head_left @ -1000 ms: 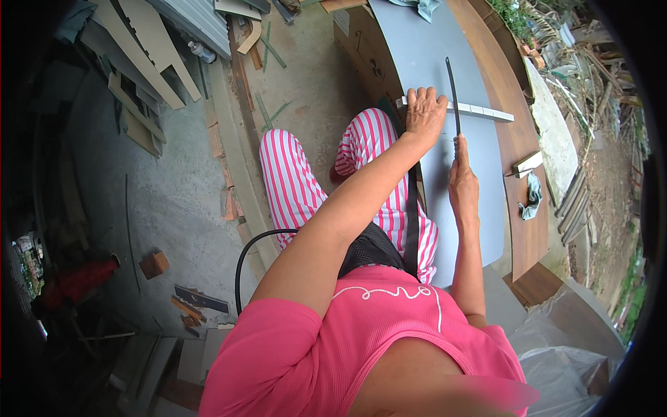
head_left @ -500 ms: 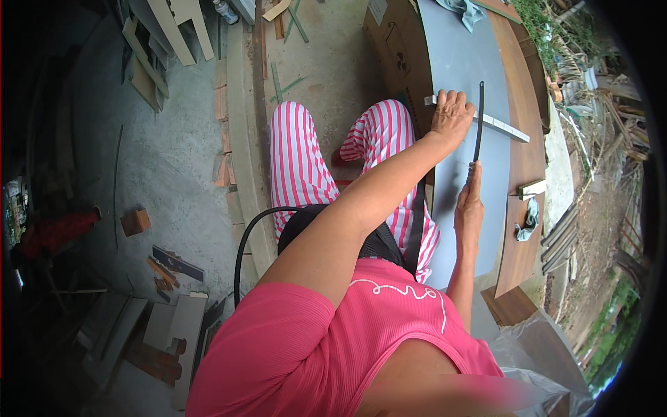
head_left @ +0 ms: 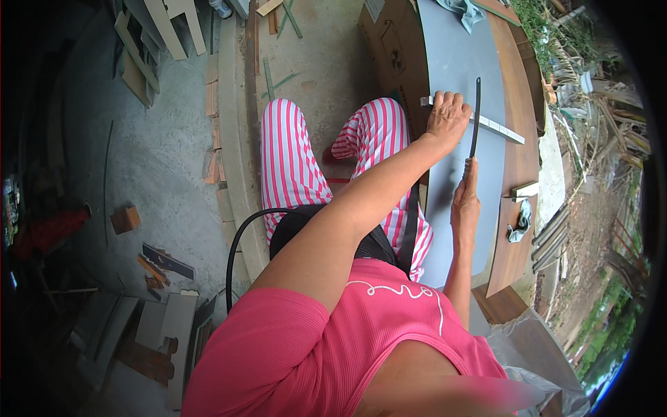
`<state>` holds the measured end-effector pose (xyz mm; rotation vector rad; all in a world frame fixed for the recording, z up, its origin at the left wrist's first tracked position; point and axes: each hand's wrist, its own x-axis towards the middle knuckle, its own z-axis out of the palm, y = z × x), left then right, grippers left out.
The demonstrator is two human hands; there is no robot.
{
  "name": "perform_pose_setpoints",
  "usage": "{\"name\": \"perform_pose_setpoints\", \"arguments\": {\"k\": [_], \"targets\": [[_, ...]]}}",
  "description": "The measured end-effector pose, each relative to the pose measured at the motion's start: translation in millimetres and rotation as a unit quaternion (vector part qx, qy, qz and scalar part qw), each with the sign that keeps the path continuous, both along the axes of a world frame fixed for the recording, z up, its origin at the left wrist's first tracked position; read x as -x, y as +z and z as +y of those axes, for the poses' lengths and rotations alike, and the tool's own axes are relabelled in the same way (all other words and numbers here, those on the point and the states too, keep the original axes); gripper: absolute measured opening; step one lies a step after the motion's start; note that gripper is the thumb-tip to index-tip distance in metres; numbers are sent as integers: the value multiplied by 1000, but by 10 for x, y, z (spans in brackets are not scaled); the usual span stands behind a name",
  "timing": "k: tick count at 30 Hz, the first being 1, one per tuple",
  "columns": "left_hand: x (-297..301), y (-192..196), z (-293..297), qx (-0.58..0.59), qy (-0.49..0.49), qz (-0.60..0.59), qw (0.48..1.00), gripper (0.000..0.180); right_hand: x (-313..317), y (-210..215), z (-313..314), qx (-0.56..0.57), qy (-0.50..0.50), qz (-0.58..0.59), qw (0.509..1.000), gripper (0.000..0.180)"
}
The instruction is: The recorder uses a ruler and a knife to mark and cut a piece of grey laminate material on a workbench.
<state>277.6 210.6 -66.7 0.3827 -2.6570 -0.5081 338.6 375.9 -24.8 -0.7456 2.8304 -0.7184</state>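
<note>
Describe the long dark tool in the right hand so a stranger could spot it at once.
Find the grey board lying on the brown wooden table. The left hand presses a metal ruler across it. The right hand holds the blade: thin, black, crossing the pale ruler.

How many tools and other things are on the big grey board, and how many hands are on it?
Hands: 2, the left hand pressing down the ruler, the right hand gripping the blade
Metal ruler: 1
Long dark blade: 1
Crumpled cloths: 2, one at the far end, one near the wooden edge
Small pale block: 1
Total: 7
</note>
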Motion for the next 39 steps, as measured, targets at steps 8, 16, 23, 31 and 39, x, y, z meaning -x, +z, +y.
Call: {"name": "perform_pose_setpoints", "arguments": {"k": [8,16,23,31,39], "targets": [[47,2,-81,-10,21,24,999,15,226,61,-304,-9,-21,-34,999,54],[32,-32,-128,-2,20,34,999,15,16,50,-63,-11,11,-20,1000,54],[31,4,-136,8,-6,-3,1000,21,141,-15,-231,-2,7,2,1000,54],[28,14,-61,-4,15,32,999,15,413,-8,-341,5,-1,-6,1000,51],[67,-41,-153,24,16,39,999,13,-6,57,-33,-4,24,10,1000,55]]}}
